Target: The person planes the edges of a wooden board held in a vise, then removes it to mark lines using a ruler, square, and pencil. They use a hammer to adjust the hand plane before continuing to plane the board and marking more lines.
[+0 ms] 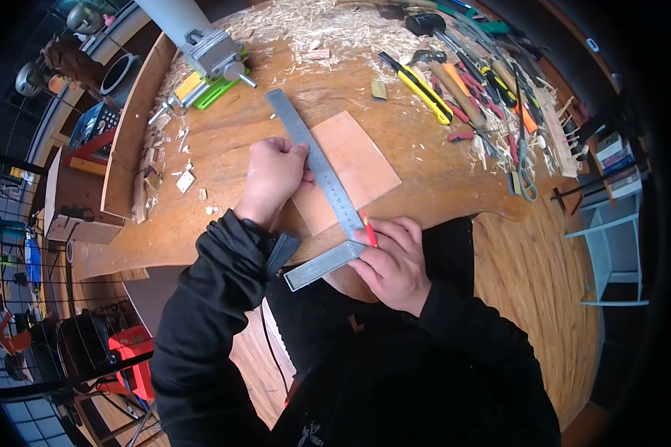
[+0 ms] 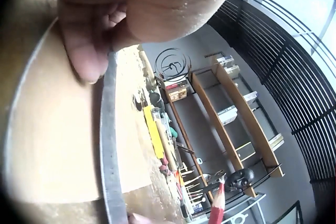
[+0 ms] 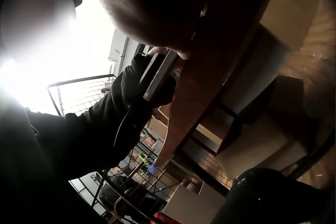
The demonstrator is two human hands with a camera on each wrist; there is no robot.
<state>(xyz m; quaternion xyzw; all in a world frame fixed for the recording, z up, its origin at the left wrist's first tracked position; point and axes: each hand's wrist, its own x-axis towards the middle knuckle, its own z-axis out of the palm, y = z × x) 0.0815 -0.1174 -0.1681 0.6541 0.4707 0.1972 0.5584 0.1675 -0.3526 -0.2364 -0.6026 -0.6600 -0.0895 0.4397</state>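
**Clerk:** Item 1, left side?

**Assessor:** 1 left hand (image 1: pixel 273 175). The fingers are curled down at the graduated blade of the metal square (image 1: pixel 326 182), which is held by them over the wooden board (image 1: pixel 359 153).

**Clerk:** Item 2, right side?

**Assessor:** 1 right hand (image 1: pixel 394 261), placed at the corner of the square. 1 red pencil (image 1: pixel 369 229) is pinched in the fingers, its sharpened point directed away from the body.

**Clerk:** Location of the square and board?

**Assessor:** The board is laid flat near the front edge of the bench (image 1: pixel 224 141). It is crossed by the blade, whose far end is extended past it. The thick stock is set at the near end; whether the board is touched by it cannot be told.

**Clerk:** Remaining stock?

**Assessor:** 1 grey vise (image 1: pixel 212 54) with a green base, far left. 1 yellow cutter (image 1: pixel 423 93), 1 black mallet (image 1: pixel 425 24) and 1 pair of scissors (image 1: pixel 528 179), placed to the right. Wood shavings (image 1: pixel 313 33) are scattered along the far side.
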